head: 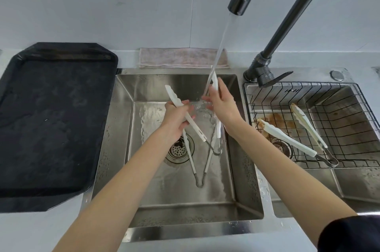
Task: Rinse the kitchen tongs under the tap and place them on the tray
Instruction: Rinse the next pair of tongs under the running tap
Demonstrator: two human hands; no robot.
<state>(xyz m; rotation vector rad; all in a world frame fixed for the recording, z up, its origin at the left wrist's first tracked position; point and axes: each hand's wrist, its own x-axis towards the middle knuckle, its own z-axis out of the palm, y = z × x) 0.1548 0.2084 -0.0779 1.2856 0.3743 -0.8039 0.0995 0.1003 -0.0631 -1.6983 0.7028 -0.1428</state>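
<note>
White kitchen tongs [195, 127] with a metal hinge are spread wide over the left sink basin [123, 128]. My left hand [176, 118] grips one arm of these tongs. The other arm is gripped by my right hand [221, 105], near its tip, right under the running water from the dark tap [238, 5]. A second pair of white tongs [193, 161] lies on the basin floor beside the drain. The black tray [55, 120] sits on the counter to the left.
A wire basket [349, 128] in the right basin holds a third, soiled pair of tongs [292, 140]. A folded cloth [183, 58] lies behind the left basin. The tap's lever [275, 79] points right. A grey wall stands behind.
</note>
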